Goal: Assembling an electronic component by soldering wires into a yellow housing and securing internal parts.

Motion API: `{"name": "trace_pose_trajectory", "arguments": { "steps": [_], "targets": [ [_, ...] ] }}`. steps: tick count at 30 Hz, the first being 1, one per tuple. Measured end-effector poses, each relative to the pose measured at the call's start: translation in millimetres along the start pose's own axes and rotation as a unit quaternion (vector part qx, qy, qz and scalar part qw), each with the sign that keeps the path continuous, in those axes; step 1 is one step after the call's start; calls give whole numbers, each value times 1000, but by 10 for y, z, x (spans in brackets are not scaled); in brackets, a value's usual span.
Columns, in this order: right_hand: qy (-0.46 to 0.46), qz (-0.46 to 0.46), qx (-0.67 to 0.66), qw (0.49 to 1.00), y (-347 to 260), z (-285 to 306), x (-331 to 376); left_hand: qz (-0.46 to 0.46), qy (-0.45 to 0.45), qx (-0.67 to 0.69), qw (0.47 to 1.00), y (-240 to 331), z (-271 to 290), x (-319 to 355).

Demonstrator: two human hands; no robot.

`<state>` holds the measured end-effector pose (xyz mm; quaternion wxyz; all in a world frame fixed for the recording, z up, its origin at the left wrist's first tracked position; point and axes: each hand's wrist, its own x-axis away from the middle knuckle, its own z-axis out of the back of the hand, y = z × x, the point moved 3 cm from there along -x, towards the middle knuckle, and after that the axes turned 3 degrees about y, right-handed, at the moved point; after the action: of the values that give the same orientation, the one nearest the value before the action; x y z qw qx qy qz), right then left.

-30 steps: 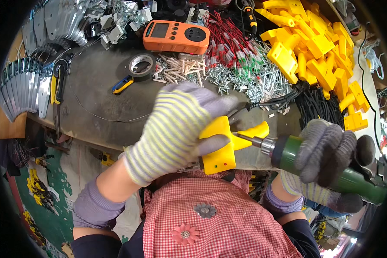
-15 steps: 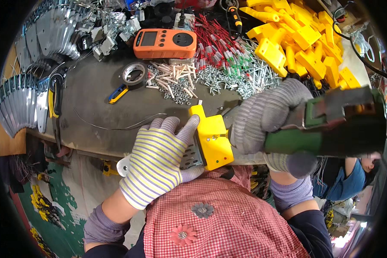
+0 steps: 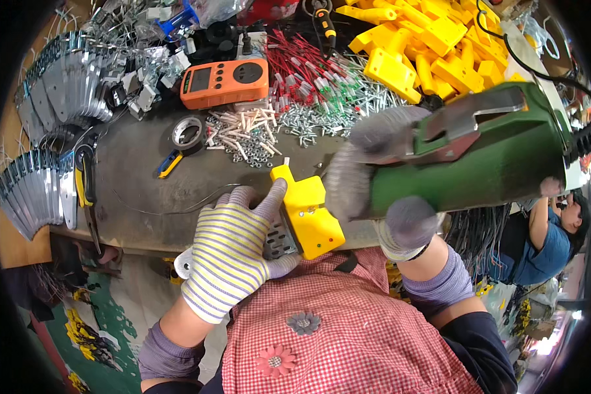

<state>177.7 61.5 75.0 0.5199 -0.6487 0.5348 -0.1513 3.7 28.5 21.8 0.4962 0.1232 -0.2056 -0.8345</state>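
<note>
My gloved left hand (image 3: 233,243) grips a yellow plastic housing (image 3: 314,220) by its left side, fingers over the top and thumb at the lower edge. A slotted metal plate (image 3: 279,238) runs from the housing under my palm, and its rounded end (image 3: 183,264) sticks out beyond the glove. Screw heads and small red and green dots show on the housing's face. My right hand (image 3: 364,167), blurred, is wrapped round a green power screwdriver (image 3: 463,174) held right of the housing, apart from it. Its tip is hidden behind the glove.
Ahead lie an orange meter (image 3: 224,83), black tape (image 3: 188,134), a cutter knife (image 3: 169,164), loose screws (image 3: 313,121), red wires (image 3: 294,56) and a yellow housing pile (image 3: 433,49). Metal plates (image 3: 33,190) and pliers (image 3: 84,177) are left. Another person (image 3: 551,230) sits at right.
My right hand has drawn the power screwdriver back from the screw on the housing and tilted it. My left hand keeps its hold. The whole view has shifted a little.
</note>
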Motion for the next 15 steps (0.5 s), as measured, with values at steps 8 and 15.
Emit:
{"name": "trace_pose_trajectory", "arguments": {
  "steps": [8,15],
  "targets": [
    [178,103,125,971,-407,247,239,3,33,18,999,-71,-129,92],
    [348,-1,792,502,-1875,1304,489,8,60,136,989,-298,-7,227]
  ]
}}
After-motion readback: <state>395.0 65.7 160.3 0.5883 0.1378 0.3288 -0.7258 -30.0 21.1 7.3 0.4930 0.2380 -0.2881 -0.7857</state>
